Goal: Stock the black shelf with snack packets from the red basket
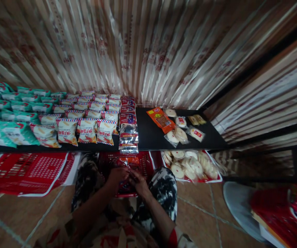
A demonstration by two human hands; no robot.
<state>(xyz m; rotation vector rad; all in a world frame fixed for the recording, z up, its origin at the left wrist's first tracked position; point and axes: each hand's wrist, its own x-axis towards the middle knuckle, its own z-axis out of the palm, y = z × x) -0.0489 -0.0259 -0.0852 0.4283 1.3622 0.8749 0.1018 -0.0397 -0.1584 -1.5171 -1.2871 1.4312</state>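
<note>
My left hand and my right hand are close together over a red basket between my knees. Fingers of both are closed at the top edge of a dark, shiny packet, which is dim and partly hidden by the hands. An orange packet lies in the basket behind them. Just beyond, on the black shelf, a column of dark red and silvery packets runs from front to back.
White snack bags and teal bags stand in rows on the shelf. An orange bag and round white packs lie to the right. Another basket holds pale discs; a red basket sits left.
</note>
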